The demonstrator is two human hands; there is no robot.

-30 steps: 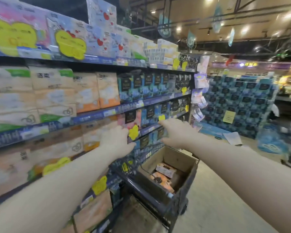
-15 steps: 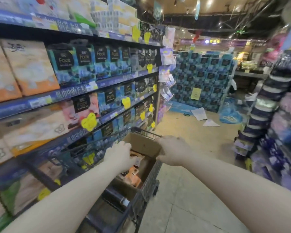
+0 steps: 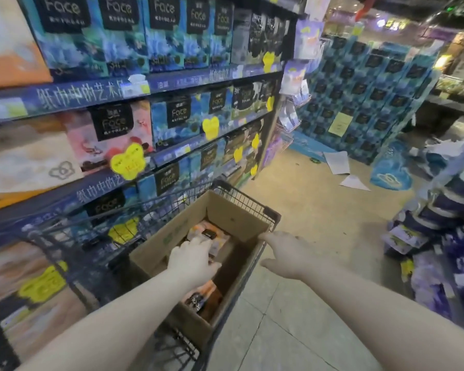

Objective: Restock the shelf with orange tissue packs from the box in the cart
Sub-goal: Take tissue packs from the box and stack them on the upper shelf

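Orange tissue packs (image 3: 212, 238) lie on the bottom of the cardboard box (image 3: 233, 215), which stands in the wire cart (image 3: 269, 213). A shelf (image 3: 172, 82) of blue packs runs just beside the cart's left side. The left grip (image 3: 192, 259) reaches down inside the box, fingers loosely extended on the far pack, not closed round it. The right grip (image 3: 287, 253) is spread wide, one fingertip touching the box's right rim. Bare floor (image 3: 319, 210) lies open rightward, then stacked goods (image 3: 439, 210).
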